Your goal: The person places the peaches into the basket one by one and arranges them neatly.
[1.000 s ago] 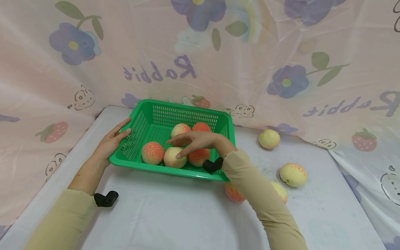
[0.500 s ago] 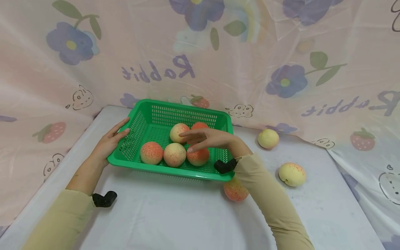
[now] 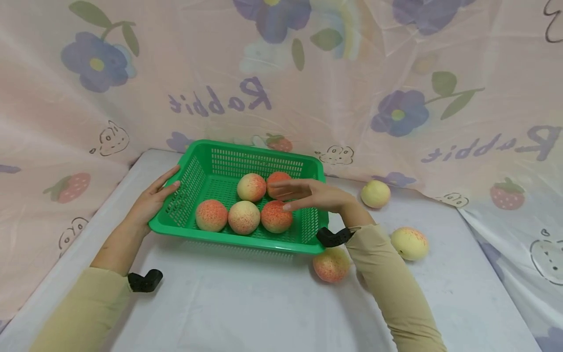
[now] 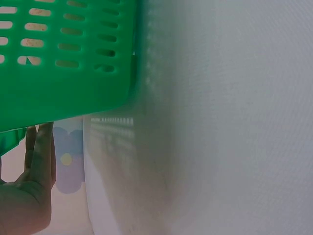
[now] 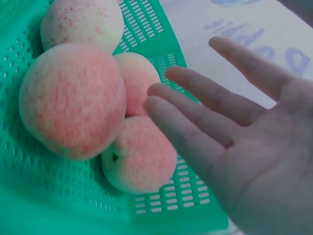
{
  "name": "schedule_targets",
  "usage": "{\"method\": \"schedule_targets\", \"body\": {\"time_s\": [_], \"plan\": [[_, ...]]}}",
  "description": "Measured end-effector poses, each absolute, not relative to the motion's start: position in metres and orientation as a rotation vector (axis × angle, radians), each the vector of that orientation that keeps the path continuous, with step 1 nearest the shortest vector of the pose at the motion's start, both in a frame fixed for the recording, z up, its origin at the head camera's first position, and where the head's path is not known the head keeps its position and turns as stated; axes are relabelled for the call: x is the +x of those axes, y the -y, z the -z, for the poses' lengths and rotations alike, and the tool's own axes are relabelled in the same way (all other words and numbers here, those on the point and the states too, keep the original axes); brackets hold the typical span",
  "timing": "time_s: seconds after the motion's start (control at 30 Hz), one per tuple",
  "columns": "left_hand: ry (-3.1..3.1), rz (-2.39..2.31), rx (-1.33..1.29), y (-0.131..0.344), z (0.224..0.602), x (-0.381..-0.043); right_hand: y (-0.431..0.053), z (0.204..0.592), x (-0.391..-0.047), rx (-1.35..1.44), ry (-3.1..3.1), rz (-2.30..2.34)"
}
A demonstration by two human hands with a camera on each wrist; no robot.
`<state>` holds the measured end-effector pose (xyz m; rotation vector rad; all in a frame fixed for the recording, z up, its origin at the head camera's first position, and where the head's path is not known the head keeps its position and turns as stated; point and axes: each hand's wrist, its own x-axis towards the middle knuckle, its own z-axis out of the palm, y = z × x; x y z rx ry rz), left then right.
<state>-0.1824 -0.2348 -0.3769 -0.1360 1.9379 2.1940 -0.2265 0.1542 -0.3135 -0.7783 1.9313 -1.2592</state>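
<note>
A green plastic basket (image 3: 237, 239) holds several peaches, among them a pale middle peach (image 3: 244, 218), a red front peach (image 3: 276, 217) and a speckled left peach (image 3: 211, 215). My left hand (image 3: 147, 203) grips the basket's left rim, thumb over the edge; in the left wrist view its other fingers (image 4: 41, 154) reach straight up to the basket's side. My right hand (image 3: 318, 194) hovers over the basket's right part, fingers extended and apart, holding nothing. It partly covers the back red peach (image 3: 278, 182). In the right wrist view the palm and spread fingers (image 5: 195, 122) show beside the peaches.
Outside the basket, to its right, lie a red-and-yellow peach (image 3: 332, 265), a pale peach (image 3: 409, 243) and a yellow peach (image 3: 376, 194) on the white tablecloth (image 3: 246, 303). The right sleeve (image 3: 396, 283) passes over that side. A patterned curtain (image 3: 308, 107) stands behind.
My right hand has drawn back to the right, from over the middle peach to the basket's right part, uncovering the front peaches. The left hand keeps its place on the rim.
</note>
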Motion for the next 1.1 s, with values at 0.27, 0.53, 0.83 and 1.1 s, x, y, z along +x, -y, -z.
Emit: {"method": "schedule_targets", "body": {"time_s": [0.27,0.53,0.83,1.1], "plan": [[-1.952,-2.162,-0.167,0.238,0.377,-0.183,-0.173,0.310,-0.220,-0.767,-1.984,1.279],[-1.960,-2.145,-0.166,0.239,0.378,-0.185,-0.195,0.312,-0.207,-0.735,-2.010,1.355],[-1.967,-2.139,-0.167,0.237,0.377,-0.184,-0.214,0.325,-0.193,-0.684,-2.034,1.582],[-1.990,-2.126,-0.152,0.235,0.378,-0.185,-0.226,0.338,-0.174,-0.530,-2.171,1.777]]}}
